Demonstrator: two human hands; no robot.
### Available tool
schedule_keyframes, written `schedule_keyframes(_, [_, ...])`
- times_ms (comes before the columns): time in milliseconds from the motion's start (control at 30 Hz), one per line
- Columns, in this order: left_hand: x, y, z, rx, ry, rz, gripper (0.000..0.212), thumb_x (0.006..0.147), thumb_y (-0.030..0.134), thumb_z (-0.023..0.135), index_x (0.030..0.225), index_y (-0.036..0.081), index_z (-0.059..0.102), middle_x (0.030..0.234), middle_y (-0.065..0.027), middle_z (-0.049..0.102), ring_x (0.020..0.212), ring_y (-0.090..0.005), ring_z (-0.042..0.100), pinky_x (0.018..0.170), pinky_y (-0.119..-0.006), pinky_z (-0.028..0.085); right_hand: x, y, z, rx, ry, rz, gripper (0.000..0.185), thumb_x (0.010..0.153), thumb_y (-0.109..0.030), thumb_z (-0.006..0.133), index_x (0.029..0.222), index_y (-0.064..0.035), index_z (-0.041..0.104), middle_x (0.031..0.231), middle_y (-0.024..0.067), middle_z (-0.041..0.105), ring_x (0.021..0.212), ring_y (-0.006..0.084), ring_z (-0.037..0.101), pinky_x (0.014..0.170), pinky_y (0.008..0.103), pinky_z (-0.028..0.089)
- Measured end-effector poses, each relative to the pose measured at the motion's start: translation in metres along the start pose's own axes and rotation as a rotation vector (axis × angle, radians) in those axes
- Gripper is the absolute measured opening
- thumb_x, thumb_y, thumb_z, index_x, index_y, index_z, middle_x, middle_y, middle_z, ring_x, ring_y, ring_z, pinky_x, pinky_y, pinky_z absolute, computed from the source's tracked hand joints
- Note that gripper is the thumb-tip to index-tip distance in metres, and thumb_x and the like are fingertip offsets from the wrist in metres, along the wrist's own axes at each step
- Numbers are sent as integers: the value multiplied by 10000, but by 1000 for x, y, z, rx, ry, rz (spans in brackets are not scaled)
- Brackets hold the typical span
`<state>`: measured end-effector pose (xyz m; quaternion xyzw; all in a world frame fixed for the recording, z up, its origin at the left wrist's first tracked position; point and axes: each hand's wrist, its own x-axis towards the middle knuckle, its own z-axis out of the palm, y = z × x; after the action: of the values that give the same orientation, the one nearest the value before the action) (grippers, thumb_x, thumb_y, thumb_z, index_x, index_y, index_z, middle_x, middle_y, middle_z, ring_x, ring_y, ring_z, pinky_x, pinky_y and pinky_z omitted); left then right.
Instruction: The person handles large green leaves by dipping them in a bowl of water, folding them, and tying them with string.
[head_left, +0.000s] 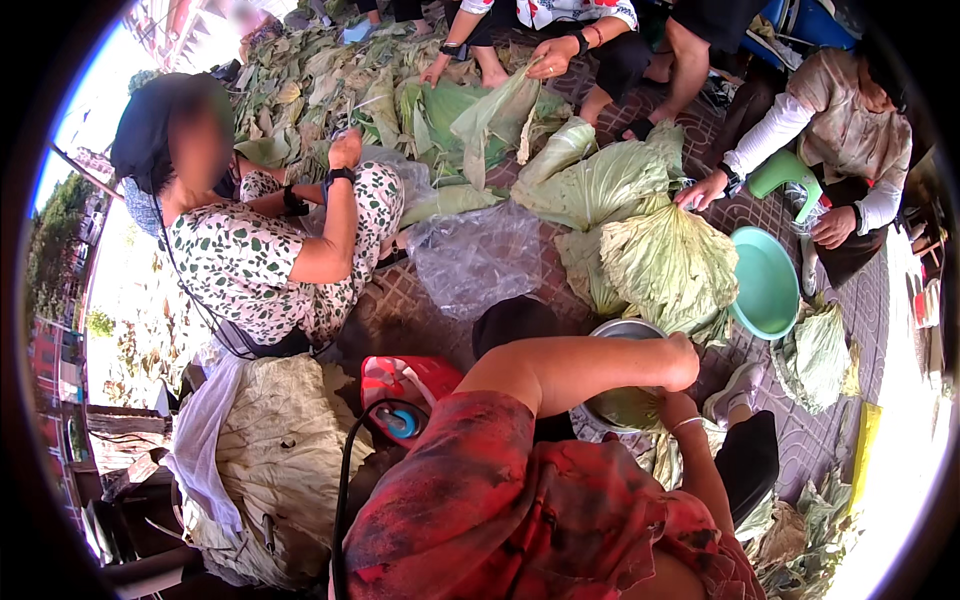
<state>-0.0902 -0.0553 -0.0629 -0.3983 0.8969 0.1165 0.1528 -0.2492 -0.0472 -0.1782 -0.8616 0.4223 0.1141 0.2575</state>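
Observation:
My left hand (680, 363) is curled above the right rim of a metal basin (628, 328). Its fingers are turned away, so what it may hold is hidden. Just below it, my right hand (677, 411), with a bracelet at the wrist, pinches the gathered end of a green leaf (626, 407) lying in the basin. My left forearm covers the middle of the basin. Beyond my hands, a stack of large dried lotus leaves (671, 259) rests on the paving, its pleated top leaf pale yellow-green.
A turquoise plastic basin (765, 283) leans by the stack. A co-worker (847, 135) at right touches the stack's edge; another (255, 247) sits at left. A third person's hand (553, 57) lifts a leaf. Clear plastic sheeting (480, 259) and a red bag (409, 390) lie nearby.

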Motion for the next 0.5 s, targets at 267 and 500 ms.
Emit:
schedule_keyframes(267, [-1,3,-4,2,-14,11,214,710,233,541,823,93,658,876,-53,633,822,-196,598,637,-366,454,-4,9,9,131,2,-83,140,695,-132,518,793,-32,524,762,200,571,761,364,545,673,416,420])
schedule_keyframes(500, [1,3,5,-23,17,1,206,705,233,547,808,92,657,866,-55,632,819,-204,599,640,-367,454,-10,-4,2,56,-219,-160,223,727,-193,480,858,-35,567,807,197,594,796,356,563,715,420,435])
